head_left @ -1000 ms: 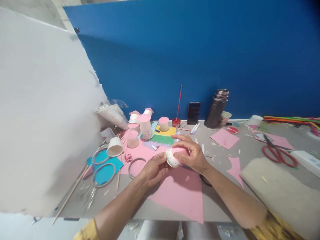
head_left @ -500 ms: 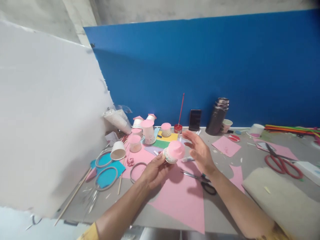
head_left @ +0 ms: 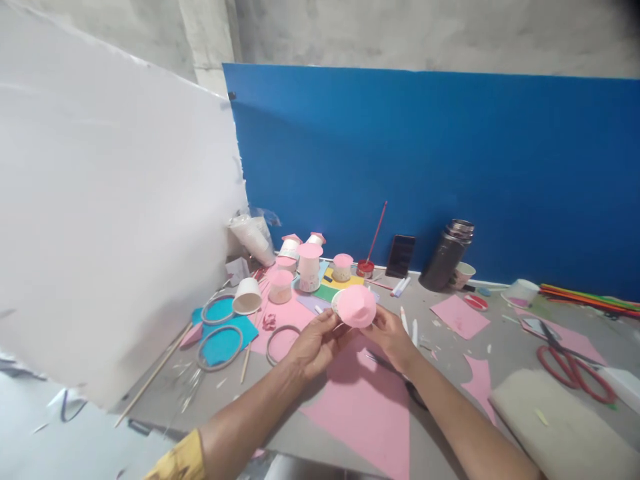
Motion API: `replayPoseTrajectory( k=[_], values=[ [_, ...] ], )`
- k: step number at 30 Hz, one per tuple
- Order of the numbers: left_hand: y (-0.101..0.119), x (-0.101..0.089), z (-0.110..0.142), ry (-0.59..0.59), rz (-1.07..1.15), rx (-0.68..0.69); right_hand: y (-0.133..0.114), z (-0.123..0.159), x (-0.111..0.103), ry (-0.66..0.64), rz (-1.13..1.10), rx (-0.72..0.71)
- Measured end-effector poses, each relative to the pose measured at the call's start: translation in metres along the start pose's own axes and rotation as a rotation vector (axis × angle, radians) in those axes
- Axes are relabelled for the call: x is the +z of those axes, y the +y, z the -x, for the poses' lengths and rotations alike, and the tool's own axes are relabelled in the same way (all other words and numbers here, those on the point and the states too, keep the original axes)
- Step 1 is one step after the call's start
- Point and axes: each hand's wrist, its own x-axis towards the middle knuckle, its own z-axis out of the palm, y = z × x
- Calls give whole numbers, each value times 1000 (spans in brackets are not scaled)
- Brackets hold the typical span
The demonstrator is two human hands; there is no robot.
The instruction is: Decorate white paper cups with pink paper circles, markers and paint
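A small paper cup topped with a round, slightly peaked piece of pink paper (head_left: 357, 307) is held up above the table, tilted towards me. My left hand (head_left: 316, 343) is closed around the cup's side from the left. At the lower right edge of the pink top, the fingers of my right hand (head_left: 393, 335) are closed on the piece; their tips are partly hidden under it. Below lies a large pink paper sheet (head_left: 363, 413). Black-handled scissors (head_left: 417, 395) rest on that sheet, partly covered by my right wrist.
Several pink-topped cups, one a tall stack (head_left: 310, 270), stand behind my hands. To the left are an overturned white cup (head_left: 247, 297), grey rings (head_left: 220, 348) and blue sheets. Right are a dark flask (head_left: 446, 257), a phone (head_left: 401, 255), markers and red-handled scissors (head_left: 575, 373).
My right hand, open and apart before, has come in and closed on the pink-topped cup. The cup has tipped so its pink top faces me more. The camera view has shifted.
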Motion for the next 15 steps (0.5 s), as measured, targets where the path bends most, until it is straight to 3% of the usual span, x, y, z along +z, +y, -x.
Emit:
replayPoseTrajectory(
  k=[7, 12, 15],
  values=[
    [-6, -7, 1, -16, -106, -102, 2, -1, 3, 11, -540, 252],
    [-3, -2, 4, -122, -49, -56, 1, 0, 5, -22, -684, 319],
    [0, -1, 3, -84, -41, -76, 3, 0, 3, -35, -736, 330]
  ],
)
